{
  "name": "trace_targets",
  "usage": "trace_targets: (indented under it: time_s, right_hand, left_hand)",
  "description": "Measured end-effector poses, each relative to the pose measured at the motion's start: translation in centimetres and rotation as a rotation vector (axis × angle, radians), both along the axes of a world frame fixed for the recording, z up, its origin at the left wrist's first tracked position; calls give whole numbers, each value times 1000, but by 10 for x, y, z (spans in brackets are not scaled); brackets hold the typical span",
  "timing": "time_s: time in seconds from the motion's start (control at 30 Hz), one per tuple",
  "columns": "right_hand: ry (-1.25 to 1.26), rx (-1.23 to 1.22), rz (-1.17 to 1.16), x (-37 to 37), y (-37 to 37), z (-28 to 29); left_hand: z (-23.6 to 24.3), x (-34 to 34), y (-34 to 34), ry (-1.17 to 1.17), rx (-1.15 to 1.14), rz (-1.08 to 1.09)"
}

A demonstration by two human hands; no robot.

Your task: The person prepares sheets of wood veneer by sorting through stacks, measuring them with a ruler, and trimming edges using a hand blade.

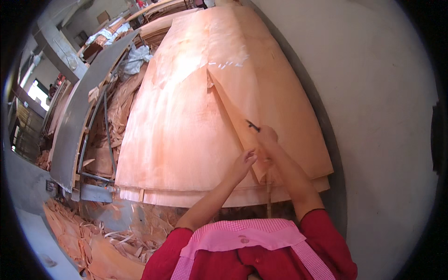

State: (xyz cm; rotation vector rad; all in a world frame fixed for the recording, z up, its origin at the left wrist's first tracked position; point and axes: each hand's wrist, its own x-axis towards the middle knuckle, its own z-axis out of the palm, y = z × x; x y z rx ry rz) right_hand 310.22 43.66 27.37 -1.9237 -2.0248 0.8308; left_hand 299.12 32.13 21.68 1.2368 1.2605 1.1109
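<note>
A tall stack of thin, pale orange wood veneer sheets (186, 130) lies in front of me. A long split runs down the top sheet from its middle toward the near right corner. My right hand (267, 136) is closed on a small dark blade (252, 125) whose tip touches the sheet along that split. My left hand (244, 163) rests just below it, fingers pressed on the veneer beside the split. Both forearms come up from red sleeves at the lower edge.
A plain white wall (373, 116) stands close on the right of the stack. Left of it sit a grey metal frame (70, 135) and piles of torn veneer scraps (93, 242). More veneer stacks (154, 18) lie farther back.
</note>
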Motion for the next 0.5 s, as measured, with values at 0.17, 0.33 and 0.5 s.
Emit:
trace_targets:
  time_s: [0.17,0.33,0.5]
  right_hand:
    - [213,2,-314,122,20,6]
    - [407,45,-465,215,23,-26]
    - [565,262,-582,276,39,-114]
  left_hand:
    - [-63,-21,-50,978,-70,129]
    - [-93,-29,-67,1053,-274,31]
    - [-119,-44,-65,985,-227,14]
